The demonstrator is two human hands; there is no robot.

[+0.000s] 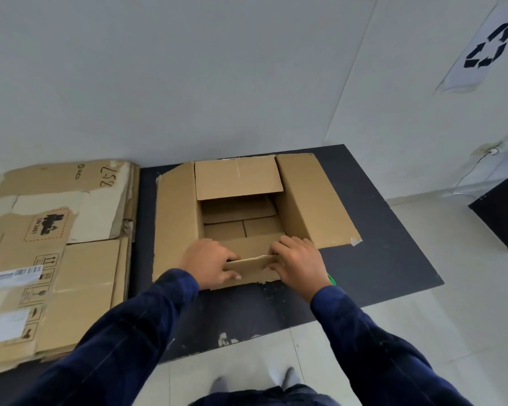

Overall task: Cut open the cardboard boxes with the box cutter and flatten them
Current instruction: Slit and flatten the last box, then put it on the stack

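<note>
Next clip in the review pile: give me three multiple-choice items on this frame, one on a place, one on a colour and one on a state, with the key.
1. Where does the stack of flattened cardboard lie relative to the open box?
A) on the person's left of it
B) on the person's right of it
C) inside it

2. What colour is the mat under the open box?
A) red
B) black
C) yellow

3. What state is the open box in?
A) taped shut
B) fully flattened
C) top flaps spread, near flap gripped

Key:
1 A, the stack lies past the box's left flap.
2 B, the mat shows black all round the box.
3 C, the inside of the box is visible, and the left hand and right hand both grip the near flap.
</note>
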